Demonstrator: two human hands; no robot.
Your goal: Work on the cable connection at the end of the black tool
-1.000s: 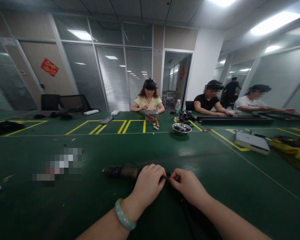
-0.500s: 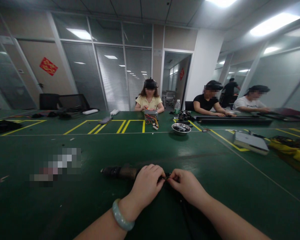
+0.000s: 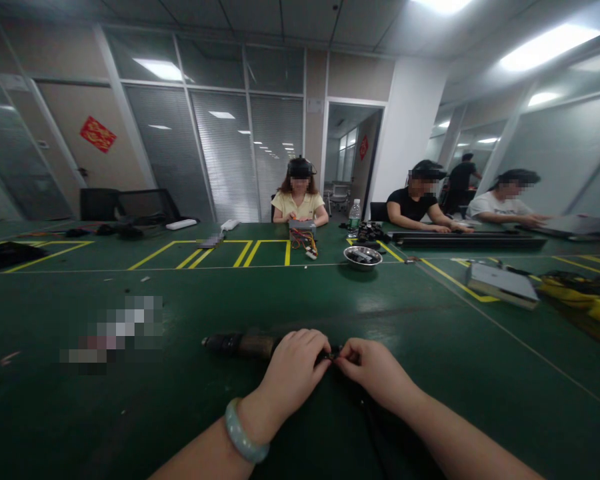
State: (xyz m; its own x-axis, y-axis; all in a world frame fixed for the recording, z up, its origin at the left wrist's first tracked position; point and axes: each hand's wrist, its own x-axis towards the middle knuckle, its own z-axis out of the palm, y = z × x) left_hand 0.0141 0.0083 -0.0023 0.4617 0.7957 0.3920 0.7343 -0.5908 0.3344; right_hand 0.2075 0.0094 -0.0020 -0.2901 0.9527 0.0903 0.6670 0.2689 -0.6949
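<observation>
A dark cylindrical tool [image 3: 240,345] lies sideways on the green table [image 3: 430,333] in front of me. My left hand [image 3: 293,370], with a pale green bangle on the wrist, is curled over the tool's right end. My right hand [image 3: 375,370] pinches a small dark part right beside the left fingers, where both hands meet. A dark cable [image 3: 375,420] runs from there toward me. What sits between the fingertips is too small to name.
Across the table sit three people with headsets. Near them are a metal bowl [image 3: 363,257], a water bottle [image 3: 355,217], a wired part [image 3: 305,235], long black trays [image 3: 470,240], a grey flat box [image 3: 503,283] and yellow cloth [image 3: 590,300]. Yellow lines mark the mat.
Both hands stay pressed together at the tool's right end; only the camera shifted slightly.
</observation>
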